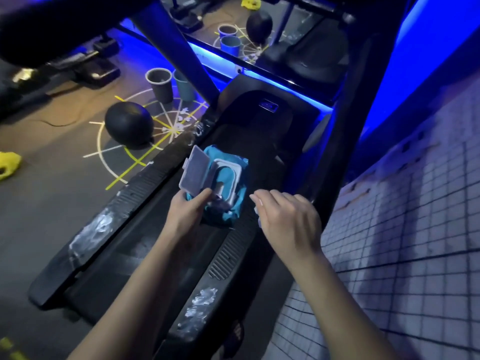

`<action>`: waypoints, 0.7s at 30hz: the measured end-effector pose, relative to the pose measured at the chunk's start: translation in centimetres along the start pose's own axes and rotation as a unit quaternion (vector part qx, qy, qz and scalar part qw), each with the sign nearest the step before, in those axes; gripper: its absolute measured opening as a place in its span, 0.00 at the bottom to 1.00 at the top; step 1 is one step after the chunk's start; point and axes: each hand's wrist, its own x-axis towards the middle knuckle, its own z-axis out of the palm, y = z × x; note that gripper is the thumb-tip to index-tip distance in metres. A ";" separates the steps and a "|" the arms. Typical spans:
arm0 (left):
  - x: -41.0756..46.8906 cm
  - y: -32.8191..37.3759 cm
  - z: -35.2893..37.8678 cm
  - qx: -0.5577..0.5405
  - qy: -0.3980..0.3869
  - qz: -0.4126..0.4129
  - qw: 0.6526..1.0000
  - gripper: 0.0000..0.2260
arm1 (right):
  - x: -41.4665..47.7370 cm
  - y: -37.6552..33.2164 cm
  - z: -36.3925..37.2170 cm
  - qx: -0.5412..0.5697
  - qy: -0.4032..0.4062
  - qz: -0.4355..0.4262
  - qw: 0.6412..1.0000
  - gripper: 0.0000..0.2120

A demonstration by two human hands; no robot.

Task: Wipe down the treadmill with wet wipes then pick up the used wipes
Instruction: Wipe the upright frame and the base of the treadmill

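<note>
A teal pack of wet wipes lies on the black treadmill belt, its clear plastic lid flipped up. My left hand grips the pack's near left corner, thumb by the lid's lower edge. My right hand hovers just right of the pack over the right side rail, fingers loosely curled, a bit of white showing under the fingertips; what that is I cannot tell. White smears mark the left rail, and more smears sit on the right rail.
A black ball and two cups stand on floor markings to the left. A yellow object lies at the far left. A tiled wall runs close along the right. Treadmill uprights cross above.
</note>
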 end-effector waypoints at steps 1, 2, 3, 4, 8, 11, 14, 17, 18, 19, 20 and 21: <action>0.3 -0.2 -0.4 0.005 -0.008 -0.005 1.000 0.19 | 0.0 -0.2 0.0 -0.006 -0.021 0.005 1.000 0.17; 0.6 -0.3 -0.8 0.006 -0.015 -0.008 1.000 0.20 | 0.0 -0.5 0.0 -0.012 -0.039 0.013 0.999 0.18; 0.7 -0.5 -1.2 0.007 -0.026 -0.008 1.000 0.22 | 0.2 -0.8 -0.1 -0.016 -0.057 0.024 0.998 0.17; 0.9 -0.7 -1.6 0.005 -0.037 -0.008 0.999 0.24 | 0.3 -1.0 -0.4 -0.015 -0.074 0.037 0.996 0.17; 1.0 -1.2 -2.8 -0.027 -0.084 -0.024 0.996 0.20 | 0.6 -2.1 -3.0 0.064 -0.174 0.115 0.976 0.20; 1.3 -1.3 -4.0 -0.026 -0.133 -0.047 0.990 0.16 | 0.8 -3.2 -4.7 0.135 -0.227 0.203 0.943 0.25; 1.4 -0.6 -6.1 -0.051 -0.176 -0.069 0.981 0.21 | 1.0 -4.7 -5.7 0.168 -0.209 0.285 0.920 0.23; 2.0 0.1 -8.5 -0.076 -0.195 -0.102 0.972 0.18 | 1.5 -6.2 -6.0 0.154 -0.223 0.318 0.909 0.15; 2.3 0.4 -9.2 -0.081 -0.197 -0.110 0.971 0.15 | 2.0 -6.4 -5.8 0.121 -0.204 0.314 0.919 0.15; 2.6 0.5 -9.8 -0.085 -0.199 -0.120 0.969 0.13 | 2.6 -6.0 -5.5 0.087 -0.172 0.308 0.932 0.14; 2.8 0.5 -10.3 -0.092 -0.197 -0.129 0.967 0.13 | 3.3 -5.4 -5.2 0.056 -0.138 0.301 0.942 0.14; 3.0 0.3 -10.7 -0.098 -0.194 -0.136 0.966 0.13 | 4.1 -4.6 -5.1 0.028 -0.110 0.291 0.950 0.15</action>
